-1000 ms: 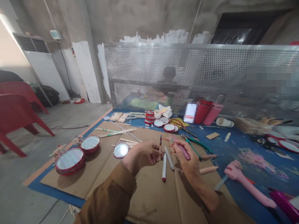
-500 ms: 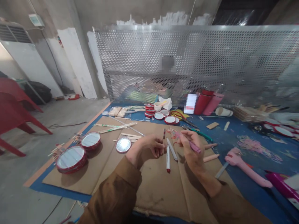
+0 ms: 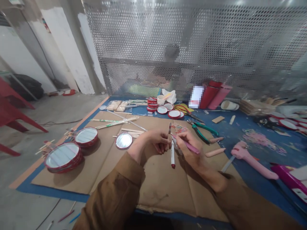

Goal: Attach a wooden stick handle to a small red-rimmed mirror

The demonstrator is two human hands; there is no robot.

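My left hand (image 3: 158,140) is closed around a thin wooden craft stick (image 3: 169,128), held upright, with dark bands near its top. In my right hand (image 3: 190,145) is a pink marker pen (image 3: 192,148), its tip end close to the stick; whether it touches cannot be made out. Just below, a white marker (image 3: 172,153) with a red end lies on the cardboard sheet (image 3: 163,191). A second, greyish marker beside it is mostly covered by my right hand. Behind the hands is a pile of coloured rubber bands (image 3: 179,128).
Small red-rimmed drums (image 3: 63,156) stand at left, near a loose round red-rimmed piece (image 3: 124,140) and wooden sticks (image 3: 115,123). Green-handled pliers (image 3: 201,132), a pink glue gun (image 3: 249,159) and bottles (image 3: 211,94) lie or stand at right. Perforated metal panel (image 3: 134,41) behind.
My right hand has moved left with the pink marker, bringing it to the stick and covering most of the greyish marker. My left hand keeps its hold. The camera has tilted down slightly.
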